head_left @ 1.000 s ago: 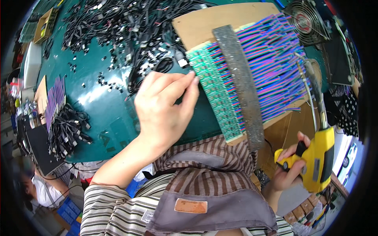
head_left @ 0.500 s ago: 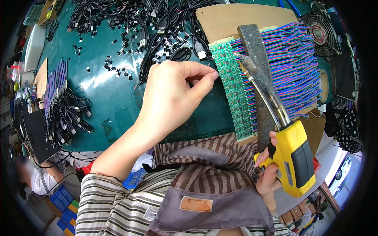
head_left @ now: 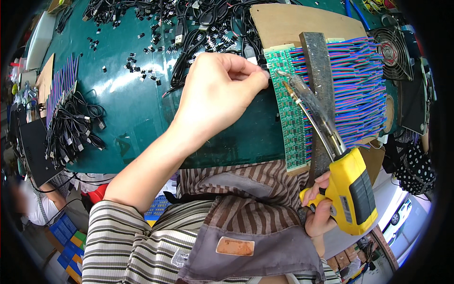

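Note:
My left hand [head_left: 217,87] is closed in a pinch at the left edge of a green circuit board panel [head_left: 286,102]. Whatever its fingertips hold is too small and hidden to make out. In my right hand [head_left: 319,208] is a yellow and black soldering gun [head_left: 352,189], its fingers wrapped round the handle and trigger. The gun slants up and left over the panel, its tip close to the left fingertips. Rows of red, blue and black wires [head_left: 357,90] run rightward from the panel. A dark metal bar [head_left: 318,66] lies across them.
Black cables [head_left: 189,49] and small black connectors [head_left: 132,64] are strewn over the green table mat [head_left: 113,142]. Bundled cables [head_left: 73,128] hang at the left edge. Beneath the wires lies a brown board [head_left: 302,23]; a round fan [head_left: 392,52] stands at right. Another person [head_left: 42,203] sits at far left.
The soldering gun's tip has moved left and slightly down over the panel, nearer my left fingertips. My left hand stays pinched at the panel's edge. The whole view has shifted a little.

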`<state>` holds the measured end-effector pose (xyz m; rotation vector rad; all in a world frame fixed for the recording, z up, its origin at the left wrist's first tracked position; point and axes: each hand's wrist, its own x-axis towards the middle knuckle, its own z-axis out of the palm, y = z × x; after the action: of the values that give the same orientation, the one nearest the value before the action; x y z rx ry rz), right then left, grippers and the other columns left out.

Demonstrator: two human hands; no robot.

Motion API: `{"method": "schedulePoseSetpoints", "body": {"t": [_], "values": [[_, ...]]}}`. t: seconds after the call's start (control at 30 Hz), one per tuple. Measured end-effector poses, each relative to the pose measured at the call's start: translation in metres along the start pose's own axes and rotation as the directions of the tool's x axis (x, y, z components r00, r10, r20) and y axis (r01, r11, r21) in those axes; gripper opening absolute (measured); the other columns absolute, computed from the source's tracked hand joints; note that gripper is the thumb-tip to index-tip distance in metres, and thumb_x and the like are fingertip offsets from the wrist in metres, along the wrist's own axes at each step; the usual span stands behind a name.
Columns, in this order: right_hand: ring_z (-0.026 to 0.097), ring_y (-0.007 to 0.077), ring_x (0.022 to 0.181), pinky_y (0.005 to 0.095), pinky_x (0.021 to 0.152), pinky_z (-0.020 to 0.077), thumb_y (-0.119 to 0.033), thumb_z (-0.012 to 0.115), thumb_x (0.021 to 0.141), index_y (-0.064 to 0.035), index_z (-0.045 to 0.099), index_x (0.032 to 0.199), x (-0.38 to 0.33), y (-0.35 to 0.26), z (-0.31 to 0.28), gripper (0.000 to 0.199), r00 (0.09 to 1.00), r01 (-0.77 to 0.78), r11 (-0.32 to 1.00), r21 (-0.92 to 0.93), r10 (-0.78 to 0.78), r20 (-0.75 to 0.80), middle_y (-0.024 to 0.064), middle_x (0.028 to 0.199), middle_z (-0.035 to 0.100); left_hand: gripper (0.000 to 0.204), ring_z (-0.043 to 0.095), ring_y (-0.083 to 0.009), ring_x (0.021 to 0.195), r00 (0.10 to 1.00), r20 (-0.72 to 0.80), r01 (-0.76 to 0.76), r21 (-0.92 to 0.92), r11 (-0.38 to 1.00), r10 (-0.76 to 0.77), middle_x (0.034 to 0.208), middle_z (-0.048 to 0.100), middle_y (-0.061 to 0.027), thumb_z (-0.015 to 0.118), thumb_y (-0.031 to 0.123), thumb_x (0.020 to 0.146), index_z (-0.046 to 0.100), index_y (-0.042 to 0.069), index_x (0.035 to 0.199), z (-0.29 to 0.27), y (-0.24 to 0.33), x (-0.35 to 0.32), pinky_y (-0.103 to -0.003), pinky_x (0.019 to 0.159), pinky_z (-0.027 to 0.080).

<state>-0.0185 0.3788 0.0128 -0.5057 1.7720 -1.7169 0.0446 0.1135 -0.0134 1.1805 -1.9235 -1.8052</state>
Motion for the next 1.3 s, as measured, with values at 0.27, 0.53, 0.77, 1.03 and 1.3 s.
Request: {"method": "schedulePoseSetpoints", "body": {"t": [0.27, 0.53, 0.77, 1.03, 1.3], "values": [[0.046, 0.0127, 0.068, 0.0256, 0.05, 0.043, -0.034, 0.054, 0.093, 0.0095, 0.042, 0.112, 0.003, 0.0, 0.0, 0.049, 0.999, 0.021, 0.996, -0.084, -0.018, 0.026, 0.0175, 0.108, 0.047, 0.017, 0.064, -0.0112, 0.075, 0.999, 0.054, 0.015, -0.109, 0.994, -0.009, 0.081, 0.07, -0.0104, 0.064, 0.01, 0.082, 0.069, -0.005, 0.088, -0.002, 0.002, -0.002, -0.023, 0.072, 0.049], [0.046, 0.0136, 0.066, 0.0262, 0.051, 0.0423, -0.037, 0.055, 0.092, 0.0103, 0.037, 0.121, 0.004, -0.004, 0.011, 0.058, 0.987, 0.158, 0.955, -0.253, -0.15, 0.051, 0.0185, 0.11, 0.049, 0.017, 0.064, -0.0104, 0.072, 1.0, -0.027, 0.005, 0.024, 1.0, -0.004, 0.079, 0.07, -0.0099, 0.066, 0.01, 0.081, 0.069, -0.005, 0.086, 0.003, 0.001, -0.001, -0.023, 0.072, 0.05], [0.046, 0.0142, 0.067, 0.0268, 0.051, 0.0416, -0.035, 0.056, 0.092, 0.0097, 0.036, 0.122, 0.002, -0.002, 0.005, 0.057, 0.989, 0.142, 0.959, -0.244, -0.127, 0.077, 0.018, 0.109, 0.048, 0.017, 0.063, -0.0093, 0.071, 0.999, -0.013, 0.036, 0.021, 0.999, -0.035, 0.078, 0.07, -0.0092, 0.067, 0.012, 0.08, 0.07, -0.004, 0.085, -0.001, 0.003, 0.001, -0.022, 0.071, 0.049], [0.046, 0.0145, 0.072, 0.0263, 0.052, 0.0425, -0.029, 0.057, 0.092, 0.0088, 0.04, 0.117, 0.003, -0.011, 0.009, 0.048, 0.993, 0.108, 0.945, -0.309, -0.09, 0.071, 0.0183, 0.105, 0.047, 0.016, 0.06, -0.0075, 0.068, 0.998, 0.004, 0.054, 0.039, 0.998, -0.055, 0.075, 0.069, -0.0071, 0.068, 0.013, 0.08, 0.07, -0.003, 0.08, 0.0, 0.003, 0.002, -0.021, 0.067, 0.048], [0.048, 0.0138, 0.068, 0.025, 0.05, 0.0437, -0.031, 0.058, 0.091, 0.0076, 0.041, 0.111, 0.002, -0.014, 0.016, 0.047, 0.998, 0.058, 0.968, -0.243, -0.055, 0.023, 0.0135, 0.091, 0.047, 0.017, 0.061, -0.0083, 0.068, 0.998, -0.01, 0.061, 0.032, 0.998, -0.06, 0.075, 0.069, -0.0074, 0.068, 0.014, 0.08, 0.07, -0.003, 0.08, 0.002, 0.002, 0.002, -0.021, 0.068, 0.048]]}}
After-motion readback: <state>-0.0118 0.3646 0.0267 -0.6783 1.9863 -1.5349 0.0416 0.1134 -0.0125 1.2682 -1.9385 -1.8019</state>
